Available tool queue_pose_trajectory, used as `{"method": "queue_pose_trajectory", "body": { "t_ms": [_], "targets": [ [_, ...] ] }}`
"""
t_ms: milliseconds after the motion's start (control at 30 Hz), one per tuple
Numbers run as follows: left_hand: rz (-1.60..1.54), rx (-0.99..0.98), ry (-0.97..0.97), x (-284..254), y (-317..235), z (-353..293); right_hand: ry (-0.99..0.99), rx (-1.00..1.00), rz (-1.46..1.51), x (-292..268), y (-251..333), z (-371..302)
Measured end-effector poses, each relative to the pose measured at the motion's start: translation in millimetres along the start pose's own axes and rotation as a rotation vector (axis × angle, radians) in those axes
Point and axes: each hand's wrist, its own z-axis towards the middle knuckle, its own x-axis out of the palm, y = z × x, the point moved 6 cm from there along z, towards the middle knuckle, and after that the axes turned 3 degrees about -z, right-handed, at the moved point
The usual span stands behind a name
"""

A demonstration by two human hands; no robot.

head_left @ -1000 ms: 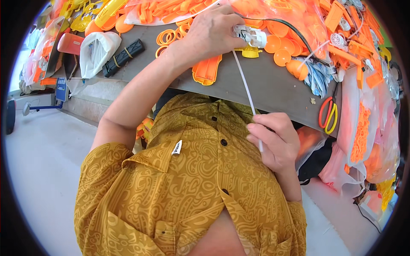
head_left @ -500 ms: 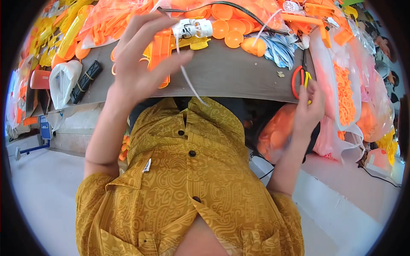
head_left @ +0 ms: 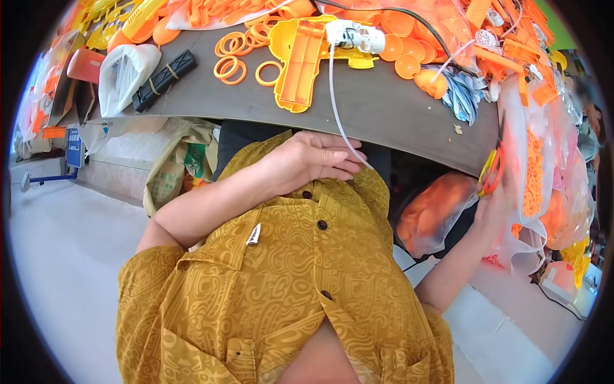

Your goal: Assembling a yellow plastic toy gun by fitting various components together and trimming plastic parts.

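My left hand (head_left: 313, 159) is below the table's front edge, in front of the shirt. Its fingers are stretched out and slightly apart, and the thin white tube (head_left: 335, 105) crosses its fingertips. That tube hangs from a white cylindrical part (head_left: 355, 36) lying on a yellow and orange plastic shell half (head_left: 299, 70). At the table's right corner, my right hand (head_left: 492, 214) is closed on scissors (head_left: 491, 171) with red and yellow handles, their dark blades pointing up and away. Motion blurs the right fingers a little.
Orange rings (head_left: 229, 69) lie left of the shell half. Farther left are a black banded block (head_left: 165, 80) and a white bag (head_left: 128, 77). Orange cups (head_left: 407, 66) and a blue-white bundle (head_left: 462, 93) lie right. An orange-filled bag (head_left: 435, 214) hangs below the table.
My left hand has come down from above the table to the tube's lower end. My right hand has lowered with the scissors. The view has shifted, uncovering the shell half and rings.
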Motion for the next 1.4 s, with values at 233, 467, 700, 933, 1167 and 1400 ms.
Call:
{"method": "queue_pose_trajectory", "body": {
  "t_ms": [233,467,700,933,1167,1400],
  "targets": [
    [-0.031,-0.066,0.005,-3,2,0,0.235,0.105,0.45,70,10,-86],
    [-0.037,-0.021,-0.037,-4,2,-6,0.845,0.242,-0.038,135,-27,-135],
    [-0.041,-0.019,0.009,-5,2,-5,0.979,0.272,-0.024,159,-31,-134],
    [-0.034,-0.013,0.042,-2,3,-3,0.988,0.273,0.036,159,-33,-133],
    [-0.053,-0.038,0.016,-4,4,-2,0.97,0.285,-0.069,158,-36,-131],
    [-0.054,-0.044,0.0,-4,2,-2,0.944,0.252,-0.128,159,-37,-130]
  ]
}}
